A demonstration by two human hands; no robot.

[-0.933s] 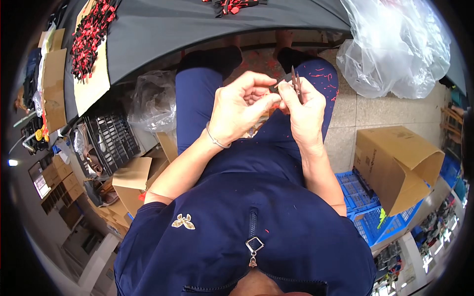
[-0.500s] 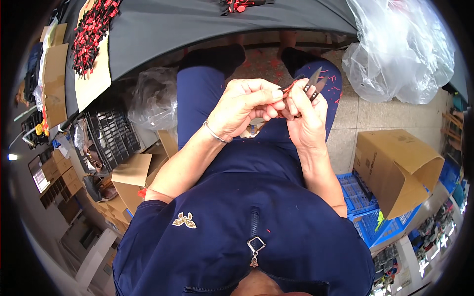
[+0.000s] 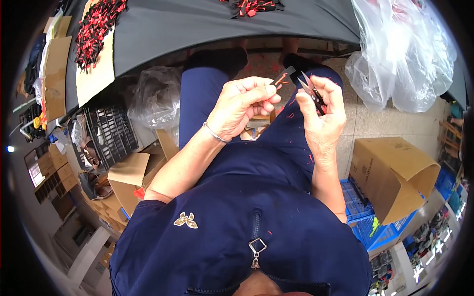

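My left hand point(image 3: 243, 106) is raised over my lap and pinches a small dark flat piece point(image 3: 283, 76) with red threads on it between thumb and fingers. Just to its right, my right hand point(image 3: 322, 118) grips small thread snips point(image 3: 311, 90), blades pointing up and toward the piece. A small gap separates the blades from the piece. Red thread scraps lie scattered on my dark blue trousers point(image 3: 291, 143).
A grey table point(image 3: 207, 22) spans the top, bearing a heap of red and black pieces point(image 3: 96, 29) on cardboard at left and a smaller pile point(image 3: 252, 7) at top middle. Clear plastic bags point(image 3: 405, 54) sit at right, a cardboard box point(image 3: 392, 175) and blue crate point(image 3: 358, 207) below them, a black crate point(image 3: 111, 135) at left.
My hands have drawn slightly apart. The left hand now holds the dark piece out clear of the snips, which were against it before.
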